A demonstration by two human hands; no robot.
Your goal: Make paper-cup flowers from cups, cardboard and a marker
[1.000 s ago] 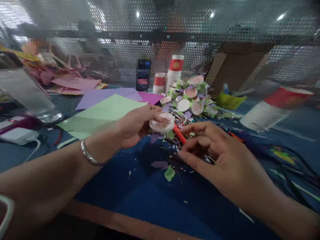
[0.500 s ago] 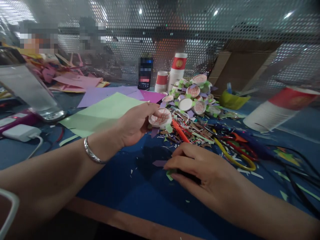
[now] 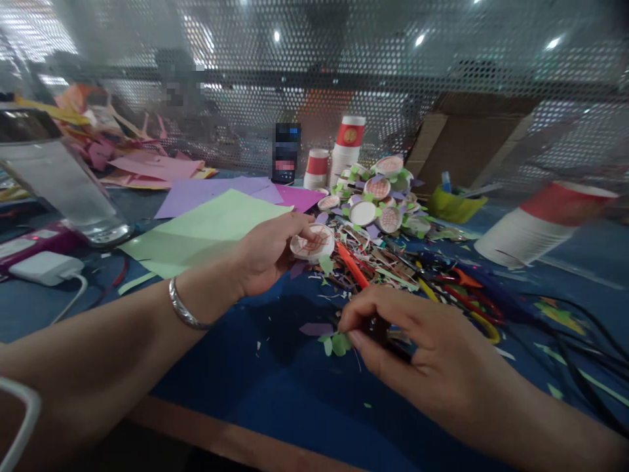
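One paper disc (image 3: 314, 244) pinched in left hand (image 3: 265, 254) above blue table (image 3: 280, 400); right hand (image 3: 425, 341) has fingertips close together at green cutouts (image 3: 339, 345), can't tell if gripping; yellow bowl (image 3: 455, 208) holds blue item (image 3: 445, 179).

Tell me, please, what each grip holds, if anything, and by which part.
The left grip holds a round white paper disc with red lines by its left side; whether the right grip holds anything cannot be told.

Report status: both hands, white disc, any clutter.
Left hand holding red-lined white disc. Right hand at green cutout, grip unclear. Clutter: scraps just beyond right hand.
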